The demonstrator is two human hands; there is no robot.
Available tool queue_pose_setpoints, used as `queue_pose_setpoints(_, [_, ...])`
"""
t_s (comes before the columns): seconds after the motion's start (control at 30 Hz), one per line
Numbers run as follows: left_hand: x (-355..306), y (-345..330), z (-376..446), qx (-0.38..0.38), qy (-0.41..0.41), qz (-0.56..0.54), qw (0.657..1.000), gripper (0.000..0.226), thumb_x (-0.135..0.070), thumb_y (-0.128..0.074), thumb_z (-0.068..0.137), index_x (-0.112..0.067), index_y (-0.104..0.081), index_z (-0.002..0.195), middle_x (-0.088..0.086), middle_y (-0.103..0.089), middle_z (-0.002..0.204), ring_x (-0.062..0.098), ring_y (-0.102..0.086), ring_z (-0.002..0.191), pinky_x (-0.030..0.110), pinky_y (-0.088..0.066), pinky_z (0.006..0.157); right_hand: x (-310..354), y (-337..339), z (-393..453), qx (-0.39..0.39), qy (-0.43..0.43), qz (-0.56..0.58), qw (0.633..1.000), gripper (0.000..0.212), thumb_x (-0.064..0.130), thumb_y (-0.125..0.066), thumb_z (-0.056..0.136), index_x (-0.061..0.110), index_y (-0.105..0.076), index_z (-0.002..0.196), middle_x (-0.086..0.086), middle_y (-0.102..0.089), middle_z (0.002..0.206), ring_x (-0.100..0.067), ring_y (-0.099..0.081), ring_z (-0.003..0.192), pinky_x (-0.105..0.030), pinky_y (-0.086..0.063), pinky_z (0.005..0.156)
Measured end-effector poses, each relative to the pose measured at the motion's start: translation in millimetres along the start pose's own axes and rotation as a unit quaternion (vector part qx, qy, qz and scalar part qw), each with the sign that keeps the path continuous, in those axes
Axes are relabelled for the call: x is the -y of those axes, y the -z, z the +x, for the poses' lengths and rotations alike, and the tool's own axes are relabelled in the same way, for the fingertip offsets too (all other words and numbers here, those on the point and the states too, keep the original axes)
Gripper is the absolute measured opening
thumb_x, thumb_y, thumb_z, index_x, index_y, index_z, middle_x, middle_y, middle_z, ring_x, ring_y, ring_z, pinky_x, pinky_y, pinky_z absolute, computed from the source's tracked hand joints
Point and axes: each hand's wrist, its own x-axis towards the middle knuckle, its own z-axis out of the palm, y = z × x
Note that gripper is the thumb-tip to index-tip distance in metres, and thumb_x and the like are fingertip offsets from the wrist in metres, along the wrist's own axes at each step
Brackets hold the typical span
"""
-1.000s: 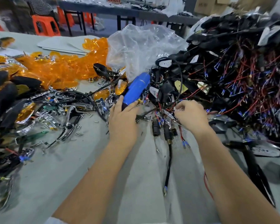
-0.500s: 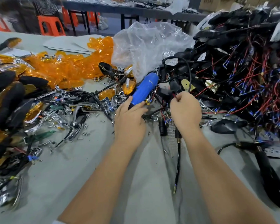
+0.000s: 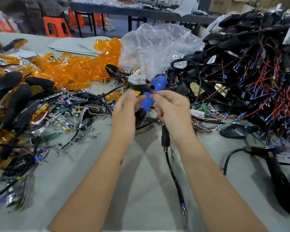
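My two hands are raised together over the grey table [image 3: 141, 190]. Blurred by motion, my left hand [image 3: 124, 113] holds a small black lamp housing [image 3: 138, 85] with a white board on top from below. My right hand [image 3: 172, 111] pinches the red wire [image 3: 155, 92] that comes out of the housing's right end. Behind and between the hands, a blue electric screwdriver [image 3: 153, 92] lies on the table, with no hand on it. Under my right wrist a black cable [image 3: 172, 173] with a thick plug runs toward me.
A big heap of black housings with red and blue-tipped wires [image 3: 251, 77] fills the right. Orange lenses [image 3: 74, 71] and chrome reflectors [image 3: 60, 121] with loose screws cover the left. A clear plastic bag [image 3: 156, 46] stands behind. A black housing [image 3: 281, 180] lies near right.
My left hand left the blue screwdriver and rose. My right hand drew a black housing by its red wire out of the pile, and both hands now hold it above the table.
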Motion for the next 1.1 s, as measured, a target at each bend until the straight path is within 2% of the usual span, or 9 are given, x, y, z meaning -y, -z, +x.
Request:
queue_pose_setpoints(0.07, [-12, 13, 9, -0.029, 0.053, -0.133, 0.989, 0.031, -0.031, -0.043, 0.105, -0.012, -0.067, 0.106, 0.002, -0.076, 0.09, 0.012, -0.071, 0.074, 0.025, -0.056, 0.064, -6, -21, -5, 0.047, -0.001, -0.032, 0.998, 0.03, 0.007, -0.06, 0.093, 0.022, -0.069, 0.069, 0.009, -0.046, 0.043, -0.005, -0.038, 0.041, -0.017, -0.032, 0.045])
queue_pose_setpoints(0.17, [-17, 33, 18, -0.047, 0.064, -0.142, 0.987, 0.016, -0.017, -0.051, 0.103, -0.014, -0.066, 0.099, 0.001, -0.073, 0.077, 0.013, -0.069, 0.065, 0.026, -0.055, 0.055, -16, -52, -14, 0.12, 0.007, -0.119, 0.986, 0.029, 0.008, -0.06, 0.093, 0.017, -0.065, 0.066, 0.007, -0.051, 0.046, -0.011, -0.046, 0.044, -0.027, -0.04, 0.049])
queue_pose_setpoints(0.27, [-11, 51, 24, -0.067, 0.08, -0.114, 0.988, 0.017, -0.008, -0.051, 0.102, -0.019, -0.063, 0.106, 0.005, -0.072, 0.087, 0.01, -0.069, 0.062, 0.025, -0.056, 0.056, -22, -74, -17, 0.16, 0.025, -0.255, 0.953, 0.025, 0.018, -0.057, 0.093, 0.01, -0.061, 0.069, -0.003, -0.062, 0.063, -0.026, -0.059, 0.063, -0.041, -0.051, 0.061])
queue_pose_setpoints(0.37, [0, 68, 30, -0.122, 0.094, -0.087, 0.984, 0.027, -0.007, -0.052, 0.101, -0.016, -0.056, 0.126, 0.006, -0.069, 0.093, 0.009, -0.068, 0.06, 0.025, -0.055, 0.054, -24, -77, -18, 0.161, 0.053, -0.36, 0.917, 0.023, 0.031, -0.053, 0.094, 0.016, -0.066, 0.083, -0.001, -0.07, 0.094, -0.024, -0.062, 0.087, -0.038, -0.052, 0.074])
queue_pose_setpoints(0.5, [10, 74, 34, -0.14, 0.087, -0.125, 0.978, 0.029, -0.002, -0.049, 0.099, -0.015, -0.052, 0.125, 0.004, -0.062, 0.076, 0.008, -0.056, 0.048, 0.023, -0.049, 0.047, -28, -63, -19, 0.118, 0.214, -0.493, 0.835, 0.024, 0.032, -0.051, 0.097, 0.019, -0.072, 0.097, 0.001, -0.063, 0.095, -0.023, -0.052, 0.097, -0.036, -0.04, 0.079])
queue_pose_setpoints(0.63, [10, 67, 31, -0.091, 0.082, -0.087, 0.989, 0.022, -0.004, -0.048, 0.098, -0.021, -0.054, 0.111, 0.002, -0.054, 0.075, 0.006, -0.046, 0.046, 0.018, -0.035, 0.038, -31, -35, -9, 0.131, 0.248, -0.6, 0.75, 0.026, 0.032, -0.046, 0.098, 0.02, -0.069, 0.092, 0.007, -0.065, 0.099, -0.022, -0.051, 0.104, -0.036, -0.029, 0.09])
queue_pose_setpoints(0.87, [4, 61, 33, -0.014, 0.178, -0.099, 0.979, 0.017, -0.004, -0.042, 0.103, -0.017, -0.049, 0.112, 0.002, -0.058, 0.069, 0.004, -0.029, 0.038, 0.015, -0.02, 0.034, -29, 1, 4, 0.098, 0.227, -0.667, 0.703, 0.028, 0.032, -0.043, 0.091, 0.019, -0.065, 0.079, 0.007, -0.067, 0.09, -0.023, -0.053, 0.096, -0.038, -0.034, 0.088])
queue_pose_setpoints(1.0, [6, 67, 36, 0.028, 0.187, -0.062, 0.98, 0.021, -0.002, -0.043, 0.1, -0.019, -0.052, 0.106, 0.001, -0.061, 0.065, 0.005, -0.024, 0.039, 0.015, -0.015, 0.035, -26, 9, 17, 0.027, 0.154, -0.667, 0.729, 0.02, 0.031, -0.047, 0.09, 0.021, -0.054, 0.074, 0.003, -0.064, 0.086, -0.022, -0.049, 0.095, -0.038, -0.028, 0.083])
queue_pose_setpoints(1.1, [8, 64, 33, 0.051, 0.166, -0.023, 0.984, 0.018, -0.003, -0.044, 0.1, -0.014, -0.054, 0.11, 0.004, -0.06, 0.068, 0.007, -0.024, 0.04, 0.016, -0.018, 0.035, -25, -6, 22, -0.022, 0.129, -0.657, 0.743, 0.024, 0.032, -0.048, 0.09, 0.019, -0.065, 0.079, 0.003, -0.054, 0.076, -0.025, -0.049, 0.092, -0.04, -0.029, 0.085])
